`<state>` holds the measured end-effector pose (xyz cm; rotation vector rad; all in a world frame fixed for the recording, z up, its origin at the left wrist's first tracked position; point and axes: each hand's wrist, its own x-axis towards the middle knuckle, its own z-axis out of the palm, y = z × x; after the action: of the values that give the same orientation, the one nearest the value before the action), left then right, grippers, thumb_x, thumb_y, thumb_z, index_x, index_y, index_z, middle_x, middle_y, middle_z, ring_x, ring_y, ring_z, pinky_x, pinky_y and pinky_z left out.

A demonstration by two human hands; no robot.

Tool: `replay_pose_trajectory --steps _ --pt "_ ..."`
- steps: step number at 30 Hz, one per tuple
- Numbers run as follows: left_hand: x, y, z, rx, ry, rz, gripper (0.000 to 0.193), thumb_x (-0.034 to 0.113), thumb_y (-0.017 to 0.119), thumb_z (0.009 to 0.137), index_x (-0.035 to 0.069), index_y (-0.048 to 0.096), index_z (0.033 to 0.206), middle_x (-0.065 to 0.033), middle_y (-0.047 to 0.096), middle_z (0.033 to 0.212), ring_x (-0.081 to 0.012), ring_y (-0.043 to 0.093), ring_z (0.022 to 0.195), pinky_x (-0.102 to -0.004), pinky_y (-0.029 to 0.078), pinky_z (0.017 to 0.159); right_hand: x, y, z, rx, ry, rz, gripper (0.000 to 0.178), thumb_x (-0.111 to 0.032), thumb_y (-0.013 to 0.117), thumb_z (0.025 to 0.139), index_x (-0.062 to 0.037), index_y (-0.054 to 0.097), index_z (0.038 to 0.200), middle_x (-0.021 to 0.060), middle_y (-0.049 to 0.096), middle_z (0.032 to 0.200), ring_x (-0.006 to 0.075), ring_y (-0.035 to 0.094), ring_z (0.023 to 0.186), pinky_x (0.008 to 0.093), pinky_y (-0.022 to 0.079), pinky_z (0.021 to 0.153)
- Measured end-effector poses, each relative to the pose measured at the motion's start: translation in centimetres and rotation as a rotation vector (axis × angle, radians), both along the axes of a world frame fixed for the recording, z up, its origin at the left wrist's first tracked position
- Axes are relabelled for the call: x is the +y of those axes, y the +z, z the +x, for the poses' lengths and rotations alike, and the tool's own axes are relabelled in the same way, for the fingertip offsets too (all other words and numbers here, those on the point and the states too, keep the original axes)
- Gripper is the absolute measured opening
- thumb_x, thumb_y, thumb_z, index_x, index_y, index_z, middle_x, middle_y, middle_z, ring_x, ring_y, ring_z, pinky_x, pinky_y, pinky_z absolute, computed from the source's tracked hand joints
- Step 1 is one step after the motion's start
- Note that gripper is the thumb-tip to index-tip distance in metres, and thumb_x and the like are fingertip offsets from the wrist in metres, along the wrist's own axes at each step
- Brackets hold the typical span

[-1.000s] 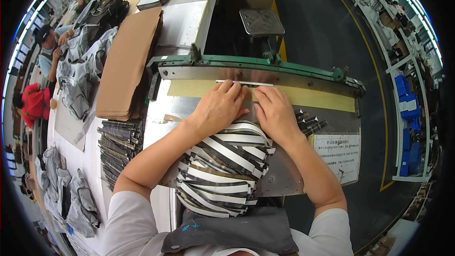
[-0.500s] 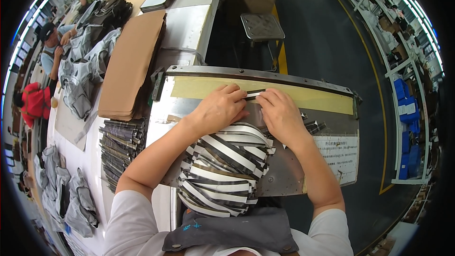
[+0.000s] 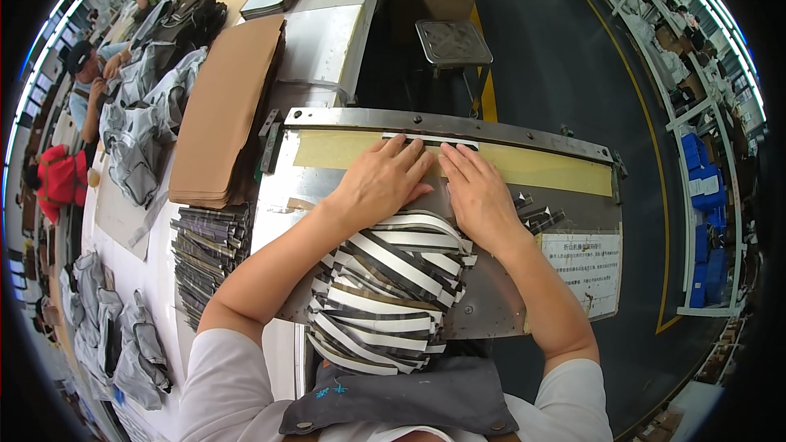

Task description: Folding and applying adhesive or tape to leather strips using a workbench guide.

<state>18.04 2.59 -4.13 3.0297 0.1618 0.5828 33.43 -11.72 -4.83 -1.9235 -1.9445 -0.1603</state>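
Observation:
A narrow black-and-white strip [image 3: 460,146] lies along the metal bar [image 3: 508,133] at the far edge of the metal plate [image 3: 327,186]. My left hand [image 3: 378,182] rests flat, its fingertips on the strip's left part. Beside it, my right hand [image 3: 477,190] has its fingers stretched out, the tips at the strip's near edge. Neither hand grips anything. Yellow tape [image 3: 557,174] runs across the plate under the fingers. Between my forearms sits a large heap of similar black-and-white strips [image 3: 385,286], close to my apron [image 3: 401,401].
Left of the plate are a bundle of dark strips [image 3: 209,258] and a stack of brown boards [image 3: 229,106] on the long table. Grey fabric pieces [image 3: 135,143] lie farther left, near other people. A stool [image 3: 454,42] stands beyond the plate; shelves with blue bins [image 3: 704,184] line the right.
The strip, pinched between both hands before, now lies against the metal bar. My hands have moved slightly away from me, and their fingers have straightened and flattened.

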Motion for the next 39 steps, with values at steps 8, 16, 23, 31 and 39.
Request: replay_pose_trajectory --steps 8,16,23,31,39 --pt "-0.1 0.3 0.0 -0.003 -0.017 -0.005 0.041 0.03 0.064 0.089 0.0 0.058 0.117 -0.0157 0.062 0.119 -0.0298 0.059 0.107 -0.0377 0.048 0.094 0.0 0.3 -0.2 0.017 -0.006 -0.01 0.043 -0.004 0.056 0.086 0.0052 0.054 0.128 0.0161 0.053 0.137 0.0327 0.049 0.126 0.0429 0.04 0.106" --pt "-0.3 0.5 -0.3 0.025 -0.008 -0.024 0.037 0.028 0.066 0.088 -0.001 0.06 0.11 -0.0164 0.064 0.108 -0.031 0.061 0.103 -0.0398 0.05 0.092 0.1 0.6 -0.5 0.03 -0.015 -0.044 0.043 -0.004 0.057 0.085 0.0055 0.054 0.126 0.0167 0.052 0.136 0.0315 0.048 0.127 0.0424 0.04 0.106" --pt "0.1 1.0 -0.7 -0.037 -0.062 -0.065 0.038 0.028 0.072 0.084 -0.001 0.063 0.107 -0.0135 0.064 0.1 -0.0302 0.061 0.098 -0.0381 0.049 0.088 0.3 -0.3 0.0 0.011 0.071 0.049 0.043 -0.002 0.056 0.085 0.0022 0.054 0.128 0.0157 0.053 0.133 0.0302 0.048 0.127 0.0431 0.038 0.107" --pt "-0.7 3.5 -1.6 0.197 -0.375 -0.755 0.034 0.021 0.084 0.073 0.002 0.068 0.097 -0.0111 0.061 0.088 -0.0287 0.058 0.083 -0.0369 0.048 0.075 -0.5 2.7 0.5 0.476 -0.009 0.015 0.025 -0.001 0.055 0.088 -0.0004 0.062 0.111 0.0121 0.068 0.089 0.0256 0.066 0.087 0.0371 0.052 0.075" --pt "0.0 6.0 -1.4 0.319 0.164 -1.327 0.009 0.009 0.077 0.084 0.002 0.073 0.086 -0.0012 0.066 0.071 -0.0084 0.059 0.065 -0.0248 0.048 0.061 -0.9 2.9 0.0 1.384 0.079 -0.327 0.021 -0.017 0.065 0.095 0.0029 0.068 0.103 0.003 0.068 0.087 0.0085 0.062 0.075 0.0233 0.051 0.071"
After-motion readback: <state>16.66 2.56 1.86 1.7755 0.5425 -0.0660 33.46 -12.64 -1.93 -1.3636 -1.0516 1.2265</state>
